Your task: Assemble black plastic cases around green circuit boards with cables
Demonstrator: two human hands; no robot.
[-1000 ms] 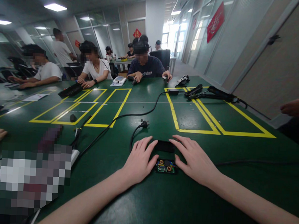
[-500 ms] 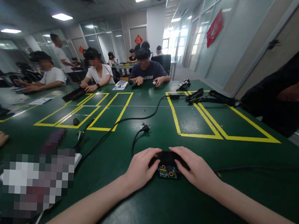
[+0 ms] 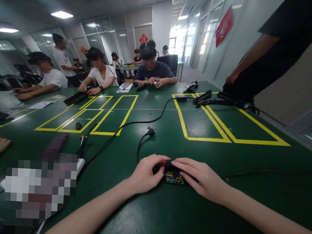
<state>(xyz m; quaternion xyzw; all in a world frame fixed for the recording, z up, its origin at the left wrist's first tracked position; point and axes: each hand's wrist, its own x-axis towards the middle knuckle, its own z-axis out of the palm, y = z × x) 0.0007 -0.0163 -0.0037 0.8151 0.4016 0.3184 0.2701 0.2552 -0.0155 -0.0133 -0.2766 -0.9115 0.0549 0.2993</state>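
From where I stand, both bare hands are over the near middle of the dark green tabletop [image 3: 140, 214]. The left hand [image 3: 146, 173] has its thumb and fingers narrowed around the left end of a small black plastic cover [image 3: 169, 164], while the right hand [image 3: 203, 176] pinches it from the right, forefinger lying across its top. The cover sits at the far edge of a small green circuit board [image 3: 174, 179] with copper-coloured ring coils, which lies on the table between the hands; the thumbs are just beside it. Beyond the left hand rests a black two-pin plug [image 3: 151, 132] on a cord. Farther off, a long black cable [image 3: 142, 121] snakes past rectangles of yellow tape [image 3: 207, 139]. Across the table sits a person in a navy T-shirt [image 3: 158, 72].
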